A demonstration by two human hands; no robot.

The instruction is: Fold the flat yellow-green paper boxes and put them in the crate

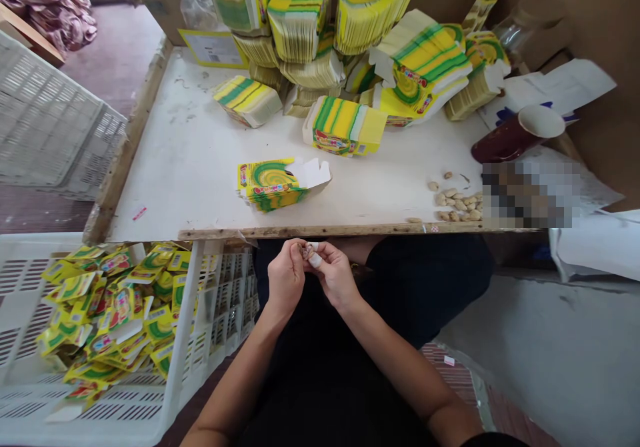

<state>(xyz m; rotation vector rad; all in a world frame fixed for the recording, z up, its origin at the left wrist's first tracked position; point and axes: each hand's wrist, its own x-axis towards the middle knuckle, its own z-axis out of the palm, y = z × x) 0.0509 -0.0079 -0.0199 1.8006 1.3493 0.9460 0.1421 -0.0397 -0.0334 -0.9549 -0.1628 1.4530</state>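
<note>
A white work table point(200, 160) carries heaped stacks of flat yellow-green cartons point(320, 40) at the back, one folded carton point(275, 183) near the front edge, and a pile of peanuts point(457, 205) to the right. A white crate point(190, 313) of finished cartons stands below on the left. Below the table edge, the left hand point(285, 277) and right hand point(334, 275) meet over the lap, fingertips pinching a small peanut-like item point(306, 249). Held over the dark lap, it could slip and fall to the floor.

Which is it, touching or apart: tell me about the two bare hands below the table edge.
Touching. The head view shows the left hand and right hand meeting at the fingers, pinched together around a small object too tiny to identify.
</note>
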